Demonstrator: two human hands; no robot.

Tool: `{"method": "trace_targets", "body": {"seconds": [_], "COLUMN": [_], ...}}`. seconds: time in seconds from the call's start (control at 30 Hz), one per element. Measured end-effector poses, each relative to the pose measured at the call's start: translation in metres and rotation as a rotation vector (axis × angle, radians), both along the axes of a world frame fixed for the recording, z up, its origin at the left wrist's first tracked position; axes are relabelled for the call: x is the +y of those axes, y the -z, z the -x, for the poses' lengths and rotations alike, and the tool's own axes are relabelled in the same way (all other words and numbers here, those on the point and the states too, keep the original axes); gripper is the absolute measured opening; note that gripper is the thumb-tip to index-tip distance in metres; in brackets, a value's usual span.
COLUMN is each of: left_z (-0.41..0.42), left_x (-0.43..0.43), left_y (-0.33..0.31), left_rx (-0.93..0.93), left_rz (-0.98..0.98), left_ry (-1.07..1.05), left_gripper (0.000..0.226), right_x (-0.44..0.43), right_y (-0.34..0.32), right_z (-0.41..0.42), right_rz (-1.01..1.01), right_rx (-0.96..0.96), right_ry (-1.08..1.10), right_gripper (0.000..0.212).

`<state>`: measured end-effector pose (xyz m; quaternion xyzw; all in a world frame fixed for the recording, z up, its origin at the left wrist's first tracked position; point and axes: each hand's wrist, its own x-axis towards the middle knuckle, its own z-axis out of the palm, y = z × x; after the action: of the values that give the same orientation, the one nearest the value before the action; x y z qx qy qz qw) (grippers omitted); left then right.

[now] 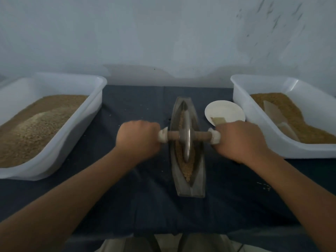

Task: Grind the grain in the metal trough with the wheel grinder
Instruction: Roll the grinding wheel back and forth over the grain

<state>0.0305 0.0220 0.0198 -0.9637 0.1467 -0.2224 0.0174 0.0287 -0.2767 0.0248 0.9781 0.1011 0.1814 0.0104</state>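
Note:
A long boat-shaped metal trough (199,180) lies lengthwise on the dark cloth in the middle of the table. Brown grain (188,169) fills its groove. The wheel grinder (186,138), a metal disc on a wooden axle with pale end grips, stands on edge in the groove near the trough's middle. My left hand (139,139) grips the axle's left end. My right hand (240,140) grips the right end. Both fists hide most of the pale grips.
A white plastic tub (78,124) of grain sits on the left. A second white tub (254,124) on the right holds grain and a pale scoop (278,117). A small white dish (224,110) stands just right of the trough. A few spilled grains (264,185) lie on the dark cloth (138,110).

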Motion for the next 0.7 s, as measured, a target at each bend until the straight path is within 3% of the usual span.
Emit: {"method": "trace_targets", "body": {"seconds": [0.13, 0.23, 0.37, 0.5, 0.6, 0.7], "left_z": [0.040, 0.003, -0.061, -0.045, 0.011, 0.039], "left_x": [0.013, 0.001, -0.019, -0.019, 0.000, 0.017], "left_y": [0.013, 0.006, -0.017, -0.019, 0.000, 0.015], "left_rx": [-0.106, -0.058, 0.087, 0.120, -0.057, -0.152], "left_rz": [0.014, -0.054, 0.016, -0.012, -0.046, 0.043], "left_ry": [0.113, 0.023, -0.073, -0.099, 0.043, 0.182], "left_gripper": [0.045, 0.045, 0.034, 0.033, 0.043, 0.046], "right_x": [-0.008, 0.000, 0.010, 0.011, 0.001, -0.010], "right_y": [0.012, 0.011, 0.000, -0.008, 0.005, 0.019], "right_z": [0.042, 0.009, -0.055, -0.050, 0.009, 0.050], "right_rz": [-0.009, 0.083, 0.035, 0.037, -0.019, -0.060], "right_rx": [-0.021, -0.078, -0.089, 0.000, -0.067, -0.098], "right_ry": [-0.067, 0.035, 0.089, 0.088, -0.009, -0.160], "right_gripper": [0.046, 0.039, 0.039, 0.044, 0.044, 0.030]}}
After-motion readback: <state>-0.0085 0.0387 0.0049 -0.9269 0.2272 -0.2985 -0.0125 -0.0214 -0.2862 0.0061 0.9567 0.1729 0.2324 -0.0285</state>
